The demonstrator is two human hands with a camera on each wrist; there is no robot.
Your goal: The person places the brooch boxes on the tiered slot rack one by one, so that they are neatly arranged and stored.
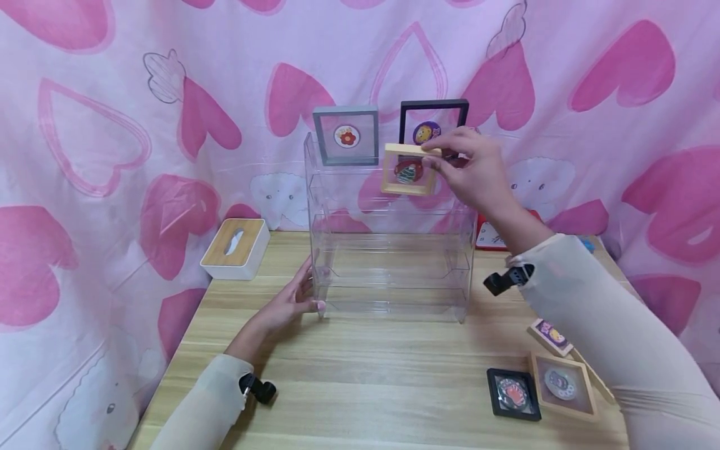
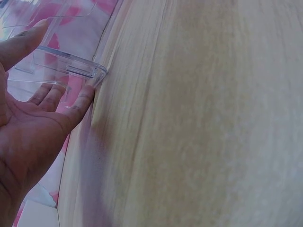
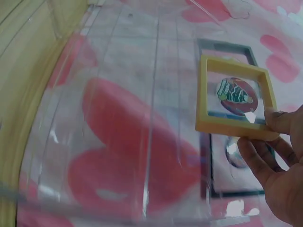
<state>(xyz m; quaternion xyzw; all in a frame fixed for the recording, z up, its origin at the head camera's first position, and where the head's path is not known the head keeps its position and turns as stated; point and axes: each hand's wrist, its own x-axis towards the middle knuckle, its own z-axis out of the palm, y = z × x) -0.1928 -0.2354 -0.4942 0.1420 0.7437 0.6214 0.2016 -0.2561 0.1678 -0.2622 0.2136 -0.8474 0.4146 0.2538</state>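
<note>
My right hand [image 1: 475, 165] pinches a small light-wood frame [image 1: 387, 172] by its upper right corner, thumb in front. Inside the frame is a round badge with a Christmas tree [image 3: 236, 96]. It is held in front of the upper tiers of a clear acrylic tiered stand [image 1: 388, 310]. On the top tier stand a grey frame [image 1: 346, 164] with a flower badge and a black frame [image 1: 434, 104] with a lion badge, partly hidden by the right hand. My left hand [image 2: 35, 127] is at the stand's lower left side, its fingers extended along the side panel and the thumb towards the front.
At the table's right lie a black frame [image 1: 513, 392], a larger wooden frame [image 1: 562, 382] and a small wooden one [image 1: 551, 337]. A tissue box [image 1: 236, 249] stands left of the stand. Behind it, a red-edged clock-like object [image 1: 488, 234] is partly hidden. A pink heart-patterned curtain [image 1: 360, 37] hangs behind.
</note>
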